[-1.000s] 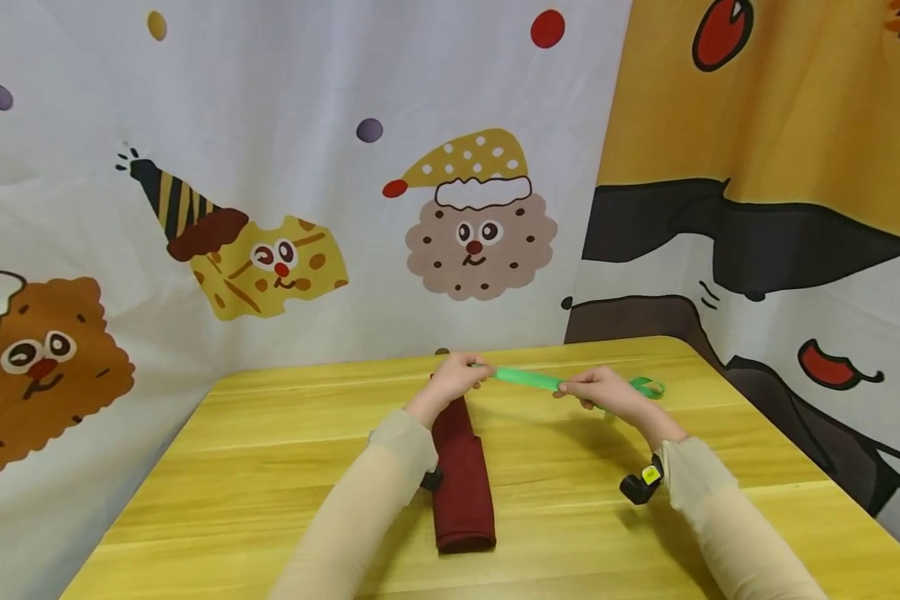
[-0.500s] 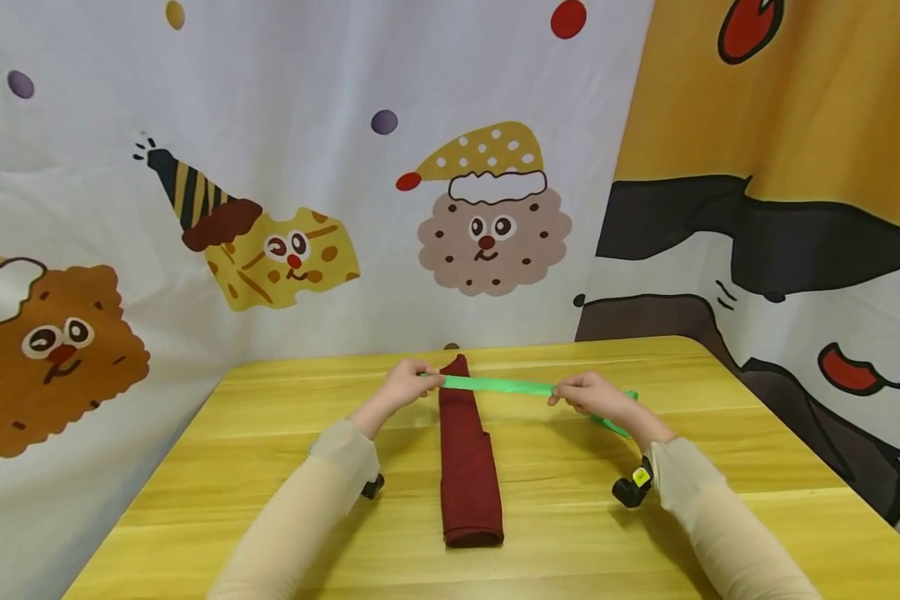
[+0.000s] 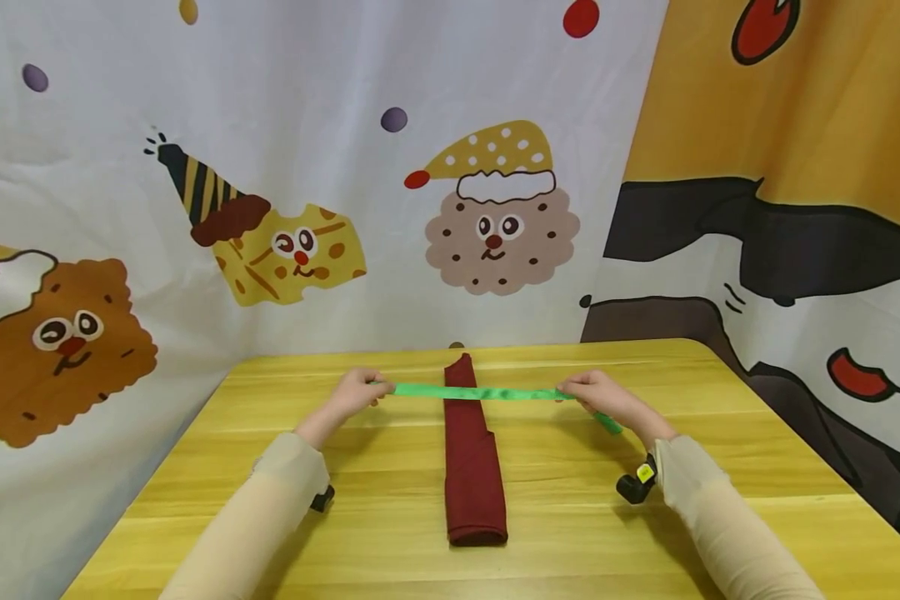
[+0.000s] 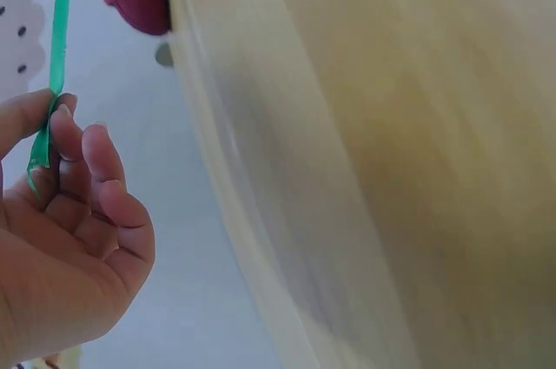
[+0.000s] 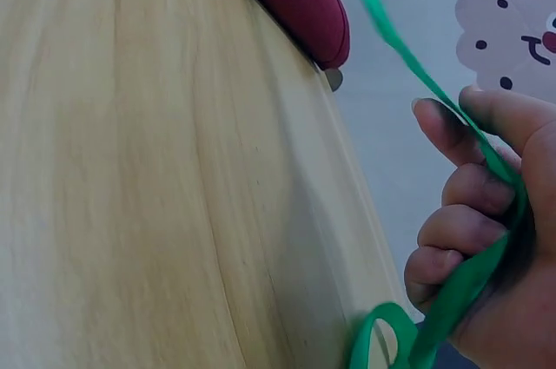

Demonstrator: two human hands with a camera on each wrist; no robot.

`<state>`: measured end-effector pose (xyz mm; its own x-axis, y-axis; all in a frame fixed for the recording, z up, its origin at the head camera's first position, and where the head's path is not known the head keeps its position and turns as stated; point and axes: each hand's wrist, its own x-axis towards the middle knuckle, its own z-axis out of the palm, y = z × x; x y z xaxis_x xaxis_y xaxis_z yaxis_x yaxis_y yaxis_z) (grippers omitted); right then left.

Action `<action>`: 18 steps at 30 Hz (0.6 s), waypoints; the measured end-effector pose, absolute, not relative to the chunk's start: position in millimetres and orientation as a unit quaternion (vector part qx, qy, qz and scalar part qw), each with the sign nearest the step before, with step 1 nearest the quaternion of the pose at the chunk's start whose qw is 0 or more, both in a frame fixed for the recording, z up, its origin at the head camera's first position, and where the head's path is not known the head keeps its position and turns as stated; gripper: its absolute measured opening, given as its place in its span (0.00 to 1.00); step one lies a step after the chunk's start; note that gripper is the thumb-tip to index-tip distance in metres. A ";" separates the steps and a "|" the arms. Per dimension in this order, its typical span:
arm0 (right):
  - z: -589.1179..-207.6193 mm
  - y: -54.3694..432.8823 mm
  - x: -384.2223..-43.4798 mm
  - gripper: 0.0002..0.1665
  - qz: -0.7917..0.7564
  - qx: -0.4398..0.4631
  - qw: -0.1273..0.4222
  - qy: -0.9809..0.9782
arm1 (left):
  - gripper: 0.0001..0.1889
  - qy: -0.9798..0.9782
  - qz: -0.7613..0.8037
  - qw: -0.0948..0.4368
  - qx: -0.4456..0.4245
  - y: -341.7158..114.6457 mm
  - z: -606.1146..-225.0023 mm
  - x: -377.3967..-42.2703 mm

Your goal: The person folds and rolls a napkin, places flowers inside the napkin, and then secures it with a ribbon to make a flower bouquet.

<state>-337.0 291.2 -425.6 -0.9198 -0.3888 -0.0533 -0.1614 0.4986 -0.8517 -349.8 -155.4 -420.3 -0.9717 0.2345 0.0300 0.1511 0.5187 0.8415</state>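
Observation:
A green ribbon (image 3: 435, 392) is stretched between my two hands, above the far part of a folded dark red cloth (image 3: 476, 483). My left hand (image 3: 357, 392) pinches one end between thumb and index finger; a short tail (image 4: 41, 148) pokes out in the left wrist view. My right hand (image 3: 600, 393) grips the ribbon farther along, with thumb and curled fingers. The rest of it runs through the palm and hangs in a loop (image 5: 382, 317) below. Neither hand touches the cloth, which lies lengthwise on the table in a long narrow bundle.
The wooden table (image 3: 270, 433) has its far edge just beyond my hands. Behind it hangs a curtain (image 3: 307, 100) printed with cartoon biscuits and cheese. Small black cameras (image 3: 635, 485) sit at my wrists.
My left hand has moved left, away from the right hand, past the cloth. The ribbon span between the hands has grown longer and now crosses over the cloth. The right hand has barely moved.

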 end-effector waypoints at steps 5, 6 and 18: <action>-423.9 295.9 -335.9 0.24 -0.474 -0.169 0.121 0.856 | 0.13 0.878 0.468 0.041 0.093 -180.5 -420.2 -344.9; -423.6 296.4 -335.8 0.24 -0.477 -0.166 0.126 0.854 | 0.13 0.879 0.466 0.040 0.088 -184.5 -419.3 -343.6; -416.5 305.1 -339.9 0.24 -0.471 -0.175 0.149 0.852 | 0.13 0.888 0.453 0.036 0.074 -232.6 -408.8 -329.8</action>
<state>-339.9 305.1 -416.5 -0.8948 -0.4375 -0.0889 -0.1571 0.4950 -0.8546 -329.8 -232.6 -408.8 -0.9867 0.1628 0.0035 0.0984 0.5793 0.8091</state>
